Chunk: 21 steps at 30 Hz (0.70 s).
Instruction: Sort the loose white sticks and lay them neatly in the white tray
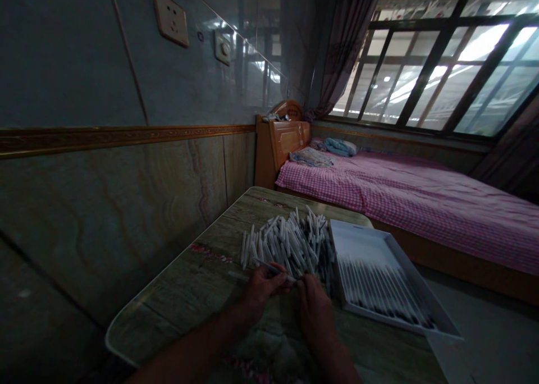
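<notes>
Two bare hands over a printed tabletop (pixel 168 294): left hand (pixel 263 294) half closed, pinching one white plastic stick (pixel 269 268); right hand (pixel 315 311) curled at its far end, grip unclear. Loose sticks (pixel 290 243) lie heaped beside a white tray (pixel 404 264).

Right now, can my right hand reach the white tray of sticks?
Probably yes: the right hand sits close beside the white tray, with nothing visible between them; the pile of white sticks lies beyond.
</notes>
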Each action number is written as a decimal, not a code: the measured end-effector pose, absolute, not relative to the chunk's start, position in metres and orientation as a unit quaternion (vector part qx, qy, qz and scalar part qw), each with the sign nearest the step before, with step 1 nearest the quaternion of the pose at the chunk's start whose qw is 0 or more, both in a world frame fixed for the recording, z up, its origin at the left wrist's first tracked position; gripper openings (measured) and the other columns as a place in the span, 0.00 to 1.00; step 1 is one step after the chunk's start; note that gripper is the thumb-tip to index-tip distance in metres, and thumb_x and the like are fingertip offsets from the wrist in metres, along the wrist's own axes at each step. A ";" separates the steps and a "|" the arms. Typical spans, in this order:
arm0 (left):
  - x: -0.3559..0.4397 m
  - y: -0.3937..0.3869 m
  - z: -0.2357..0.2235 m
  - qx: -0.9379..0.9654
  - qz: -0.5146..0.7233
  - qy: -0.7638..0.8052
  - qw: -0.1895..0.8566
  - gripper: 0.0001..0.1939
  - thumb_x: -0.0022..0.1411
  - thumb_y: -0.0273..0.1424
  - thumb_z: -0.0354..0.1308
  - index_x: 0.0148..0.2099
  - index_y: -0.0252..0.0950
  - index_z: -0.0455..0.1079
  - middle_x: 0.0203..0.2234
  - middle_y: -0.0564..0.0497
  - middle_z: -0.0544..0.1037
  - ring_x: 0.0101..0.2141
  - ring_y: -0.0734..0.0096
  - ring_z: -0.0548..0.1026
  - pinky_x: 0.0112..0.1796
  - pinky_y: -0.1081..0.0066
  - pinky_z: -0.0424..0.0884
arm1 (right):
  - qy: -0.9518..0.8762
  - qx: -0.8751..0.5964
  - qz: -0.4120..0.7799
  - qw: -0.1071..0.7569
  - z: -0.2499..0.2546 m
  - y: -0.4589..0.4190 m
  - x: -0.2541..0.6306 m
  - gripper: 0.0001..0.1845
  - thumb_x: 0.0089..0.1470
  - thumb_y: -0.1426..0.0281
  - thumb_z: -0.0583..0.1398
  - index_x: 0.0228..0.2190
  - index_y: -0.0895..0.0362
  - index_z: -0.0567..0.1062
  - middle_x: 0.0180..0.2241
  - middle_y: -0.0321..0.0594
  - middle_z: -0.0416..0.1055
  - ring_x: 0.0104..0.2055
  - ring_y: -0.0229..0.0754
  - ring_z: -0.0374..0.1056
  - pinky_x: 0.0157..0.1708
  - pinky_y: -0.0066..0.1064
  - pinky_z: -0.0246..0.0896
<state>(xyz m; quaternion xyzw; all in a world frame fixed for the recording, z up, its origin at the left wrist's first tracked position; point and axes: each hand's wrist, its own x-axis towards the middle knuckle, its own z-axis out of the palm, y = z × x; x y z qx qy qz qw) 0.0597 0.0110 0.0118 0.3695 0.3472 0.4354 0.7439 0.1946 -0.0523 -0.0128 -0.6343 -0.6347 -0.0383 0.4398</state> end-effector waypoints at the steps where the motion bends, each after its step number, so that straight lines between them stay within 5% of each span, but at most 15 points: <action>1: 0.060 0.010 0.012 0.371 0.434 0.343 0.745 0.23 0.33 0.39 0.74 0.29 0.33 0.70 0.22 0.51 0.79 0.25 0.67 0.77 0.27 0.70 0.73 | -0.641 -0.628 -0.056 0.437 -0.016 -0.052 0.195 0.15 0.63 0.68 0.47 0.26 0.54 0.66 0.23 0.36 0.66 0.25 0.39 0.63 0.26 0.28 0.56; 5: 0.063 0.008 0.011 0.378 0.435 0.330 0.748 0.21 0.35 0.38 0.73 0.29 0.33 0.70 0.22 0.51 0.79 0.26 0.67 0.77 0.28 0.70 0.72 | -0.647 -0.627 -0.074 0.427 -0.022 -0.051 0.197 0.19 0.64 0.67 0.43 0.28 0.54 0.69 0.24 0.41 0.69 0.26 0.41 0.65 0.26 0.30 0.57; 13: 0.060 0.012 0.012 0.354 0.436 0.341 0.754 0.21 0.35 0.38 0.73 0.30 0.33 0.71 0.22 0.51 0.78 0.26 0.68 0.77 0.28 0.71 0.72 | -0.606 -0.656 0.081 0.442 0.001 -0.058 0.189 0.16 0.63 0.60 0.46 0.29 0.53 0.66 0.25 0.35 0.69 0.27 0.39 0.66 0.27 0.27 0.58; 21: 0.063 0.010 0.011 0.370 0.420 0.325 0.762 0.22 0.34 0.39 0.73 0.29 0.34 0.69 0.22 0.53 0.77 0.25 0.68 0.77 0.27 0.70 0.72 | -0.638 -0.645 -0.011 0.420 -0.012 -0.056 0.197 0.25 0.64 0.59 0.40 0.25 0.52 0.68 0.22 0.39 0.69 0.23 0.41 0.64 0.23 0.30 0.53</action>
